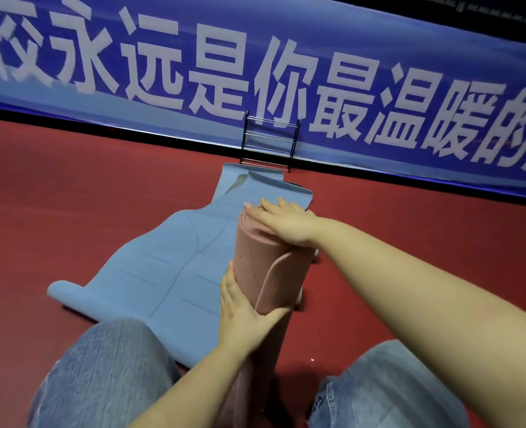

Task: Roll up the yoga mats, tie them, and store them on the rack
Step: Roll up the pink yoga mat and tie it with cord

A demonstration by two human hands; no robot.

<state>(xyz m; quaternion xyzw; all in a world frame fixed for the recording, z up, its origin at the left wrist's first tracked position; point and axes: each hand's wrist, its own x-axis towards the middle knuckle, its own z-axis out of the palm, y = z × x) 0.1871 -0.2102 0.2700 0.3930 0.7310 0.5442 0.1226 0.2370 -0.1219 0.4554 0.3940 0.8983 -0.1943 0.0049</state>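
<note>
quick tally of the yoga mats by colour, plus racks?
Pink rolled foam yoga mat: 1
Blue flat yoga mats: at least 2, one near, one overlapping it by the rack
Black metal wire rack: 1
Total: 4

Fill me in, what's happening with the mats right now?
A person is standing a rolled pink foam yoga mat on end on the red floor. The right hand presses flat on its top end, while the left hand grips its side. No tie shows on it. A light blue yoga mat lies unrolled and rumpled beside it. The black wire rack stands by the blue banner, with nothing visible on it.
</note>
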